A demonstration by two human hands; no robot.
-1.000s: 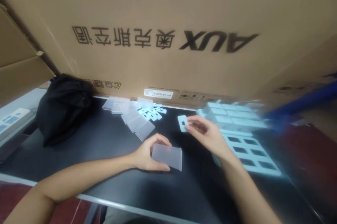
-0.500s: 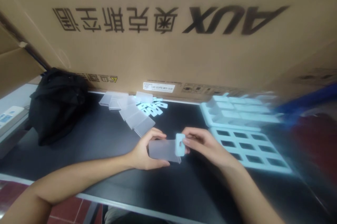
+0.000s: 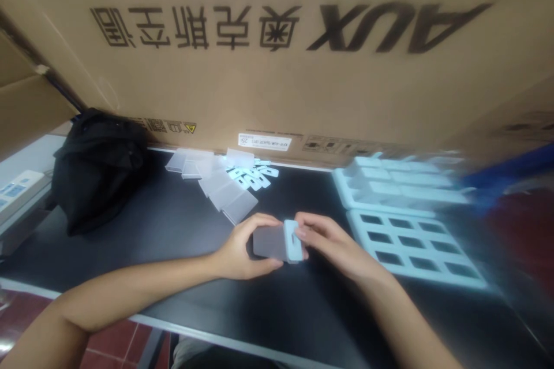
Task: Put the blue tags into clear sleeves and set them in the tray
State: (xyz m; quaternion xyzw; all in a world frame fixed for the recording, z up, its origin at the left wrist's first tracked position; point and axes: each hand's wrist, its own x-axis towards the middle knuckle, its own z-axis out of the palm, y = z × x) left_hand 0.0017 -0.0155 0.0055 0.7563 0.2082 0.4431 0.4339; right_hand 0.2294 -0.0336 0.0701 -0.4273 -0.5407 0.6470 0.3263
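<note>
My left hand [image 3: 246, 250] is wrapped round a translucent plastic sleeve [image 3: 269, 243], thumb along the near edge and fingers along the far edge. At the sleeve's right end sits a light-blue plastic cap [image 3: 294, 241] with a slot in it. My right hand [image 3: 322, 237] pinches that cap between thumb and fingers; the cap's edge touches the sleeve's end. Beyond my left hand lie several more translucent sleeves [image 3: 236, 201], overlapping in a curved row. Beside them is a small pile of light-blue caps [image 3: 255, 177].
A light-blue tray with rectangular openings [image 3: 400, 239] lies at the right, with a blurred light-blue compartment holder [image 3: 389, 181] behind it. A black cloth bag [image 3: 97, 172] sits at the left. A large cardboard box [image 3: 259, 86] walls off the black table's [image 3: 173, 207] back.
The light-blue cap has gone from tilted across the sleeve's end to lined up against it. Both hands stay closed on their parts, and the view has shifted slightly.
</note>
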